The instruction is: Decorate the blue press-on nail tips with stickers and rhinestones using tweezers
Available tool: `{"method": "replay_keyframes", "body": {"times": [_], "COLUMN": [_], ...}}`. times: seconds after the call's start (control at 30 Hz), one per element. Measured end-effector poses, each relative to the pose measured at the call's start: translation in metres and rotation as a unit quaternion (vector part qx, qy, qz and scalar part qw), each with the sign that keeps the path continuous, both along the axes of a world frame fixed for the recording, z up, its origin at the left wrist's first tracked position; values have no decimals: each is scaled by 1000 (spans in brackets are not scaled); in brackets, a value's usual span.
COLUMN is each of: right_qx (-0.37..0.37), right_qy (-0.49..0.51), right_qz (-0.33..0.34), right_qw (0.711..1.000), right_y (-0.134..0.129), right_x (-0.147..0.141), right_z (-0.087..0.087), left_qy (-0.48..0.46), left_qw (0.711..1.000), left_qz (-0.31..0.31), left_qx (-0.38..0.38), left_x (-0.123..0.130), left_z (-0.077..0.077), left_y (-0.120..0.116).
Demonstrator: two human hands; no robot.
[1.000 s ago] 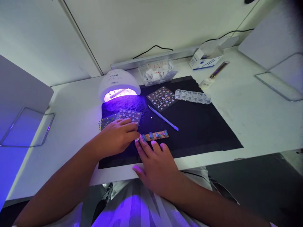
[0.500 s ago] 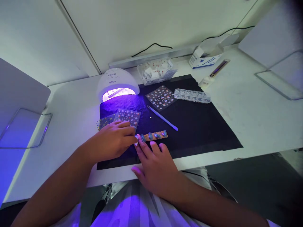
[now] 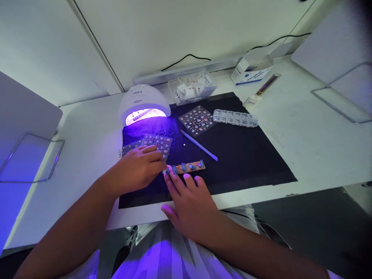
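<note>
A narrow tan strip [image 3: 197, 166] bearing several shiny blue-grey nail tips [image 3: 184, 167] lies on the black cloth [image 3: 247, 155]. At the strip's left end, my left hand [image 3: 139, 168] is closed, thumb and fingertips pinched together; what lies between them is too small to make out. My right hand [image 3: 194, 203] rests palm down just below the strip with its fingers apart, the index and middle fingertips touching the strip's left part. Sticker sheets [image 3: 161, 145] lie partly behind my left hand.
A lit nail lamp [image 3: 145, 100] stands at the back left. Behind the cloth are a clear tray of packets [image 3: 192, 89] and an open carton [image 3: 252, 69]. Tweezers [image 3: 199, 145], another sticker sheet [image 3: 197, 121], a clear compartment case [image 3: 235, 118] and a bottle [image 3: 258, 93] lie beyond the strip.
My left fingers have shifted slightly at the strip's left end, and the leftmost nail tip shows more. My right hand has hardly moved.
</note>
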State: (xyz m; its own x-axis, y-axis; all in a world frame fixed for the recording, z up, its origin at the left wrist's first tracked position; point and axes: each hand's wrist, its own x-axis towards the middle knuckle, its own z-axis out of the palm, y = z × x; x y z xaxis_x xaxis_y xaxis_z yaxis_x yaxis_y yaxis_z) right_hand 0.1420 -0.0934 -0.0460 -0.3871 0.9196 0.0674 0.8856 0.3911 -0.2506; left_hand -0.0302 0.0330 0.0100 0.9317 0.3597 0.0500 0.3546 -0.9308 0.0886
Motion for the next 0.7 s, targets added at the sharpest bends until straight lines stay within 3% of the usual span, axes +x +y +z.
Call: {"method": "replay_keyframes", "body": {"times": [0.3,0.53,0.7], "right_qx": [-3,-12,-7], "right_qy": [8,8,3], "right_qz": [3,4,3], "right_qw": [1000,1000,1000], "right_y": [0,0,0], "right_x": [1,1,1], "right_z": [0,1,0], "left_qy": [-8,-1,2], "left_qw": [1000,999,1000], "left_qz": [11,-32,-3], "left_qx": [5,0,5], "left_x": [1,6,2], "left_z": [2,1,-1], "left_y": [-2,-6,-1]}}
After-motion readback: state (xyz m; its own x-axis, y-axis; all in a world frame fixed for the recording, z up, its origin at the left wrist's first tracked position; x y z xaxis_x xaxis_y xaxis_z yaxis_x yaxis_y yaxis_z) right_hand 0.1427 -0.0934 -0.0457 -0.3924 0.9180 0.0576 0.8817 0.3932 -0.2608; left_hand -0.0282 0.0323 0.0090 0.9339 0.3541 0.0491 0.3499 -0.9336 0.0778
